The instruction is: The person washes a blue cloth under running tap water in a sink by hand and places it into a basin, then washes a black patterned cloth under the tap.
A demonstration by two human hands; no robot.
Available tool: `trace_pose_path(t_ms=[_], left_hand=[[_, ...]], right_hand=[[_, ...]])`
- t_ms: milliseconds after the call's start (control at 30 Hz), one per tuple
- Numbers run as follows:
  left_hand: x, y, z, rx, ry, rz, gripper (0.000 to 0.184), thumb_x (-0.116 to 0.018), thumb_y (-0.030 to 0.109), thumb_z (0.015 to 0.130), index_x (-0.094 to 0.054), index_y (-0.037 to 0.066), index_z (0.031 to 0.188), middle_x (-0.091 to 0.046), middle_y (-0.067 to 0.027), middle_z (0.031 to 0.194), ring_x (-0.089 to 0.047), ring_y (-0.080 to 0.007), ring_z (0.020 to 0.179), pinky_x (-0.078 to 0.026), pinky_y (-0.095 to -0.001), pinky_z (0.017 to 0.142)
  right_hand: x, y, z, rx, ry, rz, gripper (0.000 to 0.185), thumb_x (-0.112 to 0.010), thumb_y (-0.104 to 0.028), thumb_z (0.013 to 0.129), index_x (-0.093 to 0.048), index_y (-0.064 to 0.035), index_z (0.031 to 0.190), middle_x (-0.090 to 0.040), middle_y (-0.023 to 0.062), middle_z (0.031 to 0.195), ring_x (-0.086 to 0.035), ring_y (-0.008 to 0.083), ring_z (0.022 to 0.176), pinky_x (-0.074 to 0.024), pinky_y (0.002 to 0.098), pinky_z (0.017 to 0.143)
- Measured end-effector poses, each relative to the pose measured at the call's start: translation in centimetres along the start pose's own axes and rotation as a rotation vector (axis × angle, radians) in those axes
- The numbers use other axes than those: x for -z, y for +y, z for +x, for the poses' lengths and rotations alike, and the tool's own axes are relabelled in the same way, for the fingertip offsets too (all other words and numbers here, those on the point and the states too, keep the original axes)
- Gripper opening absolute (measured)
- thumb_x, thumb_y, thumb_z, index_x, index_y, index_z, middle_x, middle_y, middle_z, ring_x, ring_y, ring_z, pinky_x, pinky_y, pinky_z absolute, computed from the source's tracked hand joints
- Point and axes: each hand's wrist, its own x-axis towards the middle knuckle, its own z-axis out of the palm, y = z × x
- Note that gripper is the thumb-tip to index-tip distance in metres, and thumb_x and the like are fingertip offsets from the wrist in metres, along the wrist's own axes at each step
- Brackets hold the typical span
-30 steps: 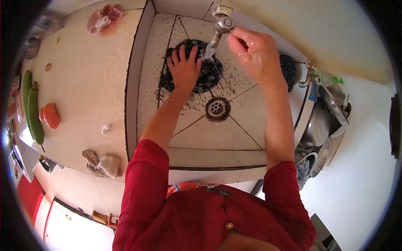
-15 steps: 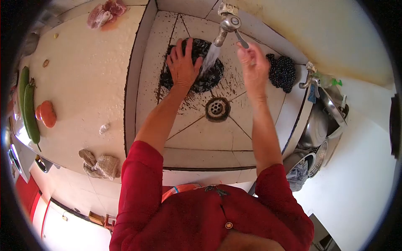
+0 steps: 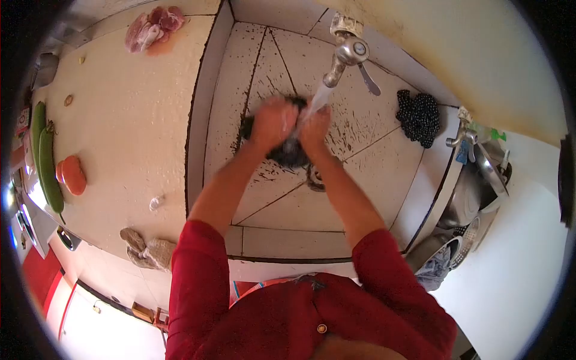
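Note:
A wet, shiny black cloth (image 3: pixel 291 157) lies bunched on the tiled sink floor, mostly covered by my hands. My left hand (image 3: pixel 275 123) is closed on its left side, blurred by motion. Close beside it, my right hand (image 3: pixel 315 127) grips the cloth's right side, its fingers partly hidden. From the metal tap (image 3: pixel 350 53), water (image 3: pixel 318 101) runs down between my hands onto the cloth. The drain (image 3: pixel 316 179) shows just below my right hand, partly behind my forearm. Dark specks are splashed over the tiles around the cloth.
Another black cloth with white dots (image 3: pixel 418 118) is heaped at the sink's right. Raw meat (image 3: pixel 156 30), long green vegetables (image 3: pixel 49 165), a tomato (image 3: pixel 73 174) and a tied brown bag (image 3: pixel 149 249) lie on the left counter. Metal pots (image 3: pixel 462 195) stand beyond the right rim.
My right hand has left the tap lever and come down to the cloth beside my left hand. The cloth, spread flat before, is now bunched up. Water runs in both frames.

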Motion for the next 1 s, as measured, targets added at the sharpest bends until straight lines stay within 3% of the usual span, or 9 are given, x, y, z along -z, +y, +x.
trace_pose_path(t_ms=[233, 333, 433, 567, 667, 767, 867, 933, 1000], left_hand=[[1.2, 5.1, -0.2, 0.088, 0.593, 0.376, 0.017, -0.058, 0.018, 0.086, -0.056, 0.002, 0.083, -0.055, -0.0175, 0.088, -0.052, -0.0361, 0.091, -0.039, -0.0504, 0.088], [-0.6, 5.3, -6.4, 0.094, 0.52, -0.124, 0.015, -0.056, 0.016, 0.087, -0.056, 0.002, 0.085, -0.055, -0.0197, 0.094, -0.051, -0.0371, 0.095, -0.037, -0.0498, 0.089], [-2.0, 0.5, -3.7, 0.104, 0.191, 0.07, 0.015, -0.055, 0.016, 0.087, -0.058, 0.001, 0.089, -0.054, -0.0194, 0.101, -0.05, -0.0368, 0.1, -0.037, -0.0487, 0.089], [-0.6, 1.4, 0.0, -0.076, 0.375, 0.235, 0.018, -0.054, 0.018, 0.091, -0.056, 0.0, 0.09, -0.054, -0.0188, 0.099, -0.051, -0.0382, 0.094, -0.037, -0.0503, 0.087], [0.1, 4.9, -1.7, 0.162, 0.579, 0.447, 0.014, -0.055, 0.015, 0.087, -0.055, 0.002, 0.085, -0.052, -0.0185, 0.1, -0.049, -0.0362, 0.098, -0.037, -0.0507, 0.087], [-1.2, 6.1, -7.3, 0.099, 0.551, -0.172, 0.014, -0.057, 0.014, 0.086, -0.055, 0.0, 0.083, -0.052, -0.0188, 0.097, -0.048, -0.0368, 0.095, -0.037, -0.0494, 0.087], [-3.2, 0.6, -5.3, -0.094, 0.321, -0.064, 0.015, -0.058, 0.012, 0.085, -0.056, 0.0, 0.078, -0.053, -0.0198, 0.093, -0.048, -0.0372, 0.091, -0.038, -0.0471, 0.085], [-1.0, 0.3, 0.4, -0.31, 0.202, 0.219, 0.019, -0.06, 0.014, 0.084, -0.057, -0.001, 0.073, -0.053, -0.0203, 0.089, -0.047, -0.0385, 0.087, -0.039, -0.0463, 0.084], [-0.3, 1.5, 2.8, -0.023, 0.204, 0.208, 0.022, -0.055, 0.018, 0.089, -0.059, -0.004, 0.091, -0.053, -0.0228, 0.108, -0.047, -0.0398, 0.103, -0.035, -0.0531, 0.092]], right_hand=[[5.0, -9.0, 0.3, -0.024, 0.132, -0.081, 0.02, -0.057, -0.02, 0.086, -0.059, -0.0026, 0.095, -0.058, 0.0178, 0.102, -0.052, 0.0332, 0.098, -0.0362, 0.0473, 0.087], [5.8, -10.5, -5.6, 0.118, 0.181, 0.229, 0.017, -0.054, -0.018, 0.089, -0.06, -0.0028, 0.093, -0.058, 0.0179, 0.102, -0.053, 0.0338, 0.099, -0.0382, 0.0488, 0.082], [3.5, -7.0, -1.5, 0.12, -0.011, 0.009, 0.019, -0.053, -0.019, 0.09, -0.059, -0.0008, 0.094, -0.058, 0.0181, 0.097, -0.053, 0.036, 0.098, -0.0401, 0.0498, 0.08], [3.6, -7.9, 2.4, 0.099, 0.006, -0.235, 0.02, -0.055, -0.016, 0.085, -0.06, 0.0007, 0.095, -0.059, 0.0203, 0.094, -0.053, 0.0371, 0.096, -0.0408, 0.0511, 0.08], [5.0, -8.8, 0.4, -0.296, -0.035, -0.109, 0.019, -0.055, -0.015, 0.084, -0.06, 0.0007, 0.095, -0.059, 0.019, 0.092, -0.053, 0.0369, 0.094, -0.0399, 0.0514, 0.084], [6.7, -10.2, -6.3, 0.167, 0.122, 0.198, 0.019, -0.054, -0.015, 0.084, -0.059, 0.0012, 0.092, -0.058, 0.0193, 0.092, -0.053, 0.0379, 0.094, -0.0377, 0.0514, 0.09], [4.8, -7.4, -4.0, 0.349, 0.143, -0.022, 0.019, -0.053, -0.014, 0.084, -0.059, 0.0012, 0.093, -0.059, 0.0194, 0.092, -0.056, 0.037, 0.088, -0.0422, 0.0482, 0.085], [3.7, -6.0, -0.2, 0.102, -0.018, -0.198, 0.02, -0.054, -0.015, 0.085, -0.059, 0.0014, 0.095, -0.061, 0.0189, 0.091, -0.059, 0.0358, 0.079, -0.0465, 0.0454, 0.076], [3.3, -6.5, 3.0, -0.109, 0.059, 0.017, 0.019, -0.051, -0.015, 0.089, -0.062, -0.0013, 0.095, -0.059, 0.0158, 0.077, -0.057, 0.0345, 0.069, -0.0461, 0.0447, 0.07]])
